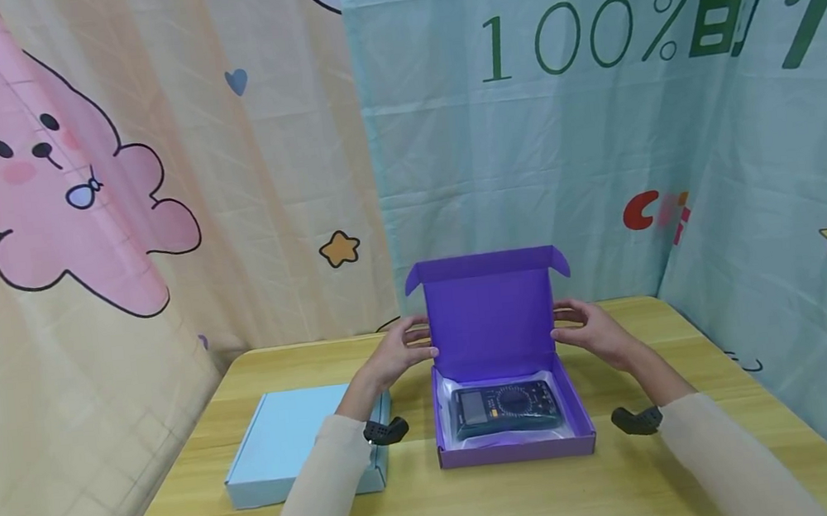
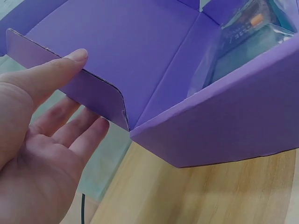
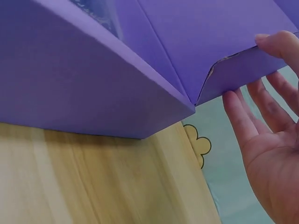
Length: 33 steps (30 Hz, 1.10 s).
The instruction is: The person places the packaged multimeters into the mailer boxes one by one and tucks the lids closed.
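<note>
A purple cardboard box (image 1: 490,317) stands on the table with its lid raised upright. Inside lies a dark multimeter (image 1: 506,408) in clear plastic wrapping. My left hand (image 1: 396,351) pinches the lid's left side flap (image 2: 96,95), thumb at the flap's edge and fingers on its outer face. On the opposite side, my right hand (image 1: 594,333) pinches the lid's right side flap (image 3: 243,70) the same way, thumb at the edge and fingertips outside. In both wrist views the palms face the box.
A closed light-blue box (image 1: 288,428) sits left of the purple one, partly behind my left forearm. The wooden table (image 1: 520,505) ends at printed curtains (image 1: 286,179) at the back and sides. Dark straps (image 1: 385,432) with cameras circle both wrists.
</note>
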Each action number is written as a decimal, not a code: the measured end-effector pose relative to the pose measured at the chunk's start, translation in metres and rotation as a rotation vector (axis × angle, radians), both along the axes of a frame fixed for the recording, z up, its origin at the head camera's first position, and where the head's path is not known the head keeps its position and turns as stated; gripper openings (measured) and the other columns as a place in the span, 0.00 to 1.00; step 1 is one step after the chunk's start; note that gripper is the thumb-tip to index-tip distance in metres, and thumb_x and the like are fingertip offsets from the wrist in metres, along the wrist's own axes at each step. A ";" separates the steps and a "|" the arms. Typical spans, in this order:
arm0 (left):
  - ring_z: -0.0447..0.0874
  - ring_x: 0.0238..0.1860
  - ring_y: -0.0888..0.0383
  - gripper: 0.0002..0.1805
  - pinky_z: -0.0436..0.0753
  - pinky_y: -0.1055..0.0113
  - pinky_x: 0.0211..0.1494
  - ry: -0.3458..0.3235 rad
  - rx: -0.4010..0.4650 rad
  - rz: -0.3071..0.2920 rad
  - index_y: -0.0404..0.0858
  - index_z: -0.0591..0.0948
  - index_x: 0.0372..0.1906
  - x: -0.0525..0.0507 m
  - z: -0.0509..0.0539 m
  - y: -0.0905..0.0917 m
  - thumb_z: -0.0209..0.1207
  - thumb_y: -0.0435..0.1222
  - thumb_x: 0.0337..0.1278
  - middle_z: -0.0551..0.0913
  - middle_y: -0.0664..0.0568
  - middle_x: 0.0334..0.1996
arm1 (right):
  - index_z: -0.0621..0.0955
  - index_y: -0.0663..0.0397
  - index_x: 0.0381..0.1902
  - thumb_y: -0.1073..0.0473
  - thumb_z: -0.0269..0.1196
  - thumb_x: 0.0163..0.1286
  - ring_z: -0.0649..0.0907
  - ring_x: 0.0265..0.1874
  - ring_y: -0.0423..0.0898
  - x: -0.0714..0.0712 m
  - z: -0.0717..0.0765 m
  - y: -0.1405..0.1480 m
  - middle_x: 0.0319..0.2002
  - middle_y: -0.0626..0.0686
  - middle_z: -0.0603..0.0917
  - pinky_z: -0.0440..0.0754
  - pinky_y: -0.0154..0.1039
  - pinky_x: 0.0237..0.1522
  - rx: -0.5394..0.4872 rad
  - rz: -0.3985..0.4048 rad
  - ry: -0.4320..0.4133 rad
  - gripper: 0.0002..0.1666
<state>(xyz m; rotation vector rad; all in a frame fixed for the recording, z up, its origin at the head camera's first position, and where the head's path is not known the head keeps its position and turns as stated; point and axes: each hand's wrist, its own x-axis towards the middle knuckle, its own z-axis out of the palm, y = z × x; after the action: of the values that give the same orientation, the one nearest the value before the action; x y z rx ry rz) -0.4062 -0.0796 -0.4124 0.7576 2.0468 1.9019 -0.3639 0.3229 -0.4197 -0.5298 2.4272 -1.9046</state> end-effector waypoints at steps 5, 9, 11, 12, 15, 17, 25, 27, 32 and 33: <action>0.74 0.67 0.39 0.36 0.80 0.52 0.63 0.036 -0.046 0.015 0.32 0.67 0.72 0.005 0.001 -0.003 0.69 0.26 0.62 0.75 0.34 0.66 | 0.63 0.69 0.75 0.61 0.70 0.72 0.72 0.67 0.70 0.007 0.002 -0.003 0.70 0.72 0.68 0.82 0.44 0.58 0.025 -0.001 0.029 0.42; 0.76 0.66 0.40 0.34 0.81 0.51 0.63 0.061 -0.084 0.022 0.35 0.70 0.68 0.010 0.001 -0.004 0.71 0.27 0.59 0.78 0.36 0.64 | 0.63 0.69 0.74 0.64 0.71 0.70 0.74 0.66 0.70 0.014 0.002 -0.004 0.69 0.72 0.69 0.84 0.44 0.56 0.038 -0.005 0.036 0.42; 0.77 0.65 0.40 0.32 0.81 0.51 0.63 0.081 -0.098 0.014 0.36 0.71 0.66 0.013 0.001 -0.004 0.71 0.25 0.58 0.79 0.36 0.63 | 0.63 0.68 0.74 0.65 0.70 0.69 0.74 0.66 0.71 0.018 0.002 -0.005 0.69 0.73 0.69 0.84 0.43 0.55 0.041 0.001 0.038 0.42; 0.77 0.65 0.40 0.31 0.81 0.51 0.63 0.092 -0.103 0.011 0.36 0.72 0.65 0.015 0.001 -0.004 0.71 0.25 0.58 0.79 0.36 0.62 | 0.63 0.68 0.74 0.66 0.70 0.69 0.74 0.66 0.71 0.020 0.002 -0.005 0.69 0.73 0.69 0.84 0.44 0.55 0.037 0.007 0.037 0.41; 0.77 0.65 0.39 0.30 0.80 0.50 0.64 0.129 -0.114 0.001 0.36 0.72 0.62 0.020 0.001 -0.004 0.70 0.22 0.57 0.80 0.36 0.62 | 0.63 0.68 0.74 0.69 0.70 0.68 0.73 0.66 0.72 0.025 0.001 -0.006 0.68 0.74 0.69 0.85 0.44 0.54 0.014 0.033 0.035 0.42; 0.77 0.65 0.39 0.29 0.79 0.49 0.65 0.153 -0.129 0.003 0.36 0.72 0.60 0.023 0.001 -0.004 0.70 0.21 0.56 0.80 0.36 0.61 | 0.63 0.68 0.74 0.70 0.70 0.67 0.72 0.66 0.72 0.028 0.000 -0.005 0.68 0.75 0.69 0.85 0.45 0.54 0.004 0.047 0.034 0.43; 0.79 0.63 0.40 0.32 0.78 0.48 0.66 0.294 -0.219 0.005 0.36 0.72 0.58 0.030 -0.001 -0.005 0.72 0.18 0.50 0.82 0.38 0.59 | 0.66 0.70 0.73 0.73 0.71 0.65 0.73 0.65 0.72 0.040 -0.006 -0.001 0.66 0.73 0.73 0.85 0.42 0.54 0.074 0.048 0.084 0.42; 0.79 0.63 0.40 0.31 0.78 0.49 0.66 0.316 -0.227 0.005 0.36 0.72 0.56 0.031 -0.001 -0.006 0.72 0.17 0.49 0.82 0.39 0.58 | 0.66 0.70 0.73 0.73 0.71 0.64 0.74 0.64 0.72 0.041 -0.008 0.000 0.65 0.73 0.74 0.84 0.41 0.54 0.091 0.051 0.104 0.42; 0.78 0.64 0.38 0.30 0.76 0.47 0.67 0.316 -0.227 -0.003 0.36 0.73 0.55 0.034 -0.003 -0.006 0.70 0.15 0.49 0.82 0.40 0.58 | 0.67 0.72 0.72 0.74 0.71 0.64 0.77 0.62 0.71 0.044 -0.010 0.001 0.63 0.73 0.76 0.85 0.41 0.52 0.092 0.058 0.095 0.41; 0.77 0.64 0.37 0.29 0.76 0.46 0.67 0.313 -0.226 -0.005 0.37 0.73 0.54 0.034 -0.004 -0.005 0.69 0.14 0.50 0.82 0.40 0.58 | 0.67 0.72 0.72 0.73 0.71 0.64 0.78 0.61 0.70 0.045 -0.010 0.001 0.63 0.73 0.75 0.86 0.41 0.51 0.097 0.061 0.096 0.41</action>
<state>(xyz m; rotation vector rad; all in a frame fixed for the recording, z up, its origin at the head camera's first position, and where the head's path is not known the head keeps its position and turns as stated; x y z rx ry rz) -0.3717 -0.0849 -0.4161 1.0528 2.3875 1.5926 -0.3192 0.3242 -0.4295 -0.6976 2.5140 -1.7676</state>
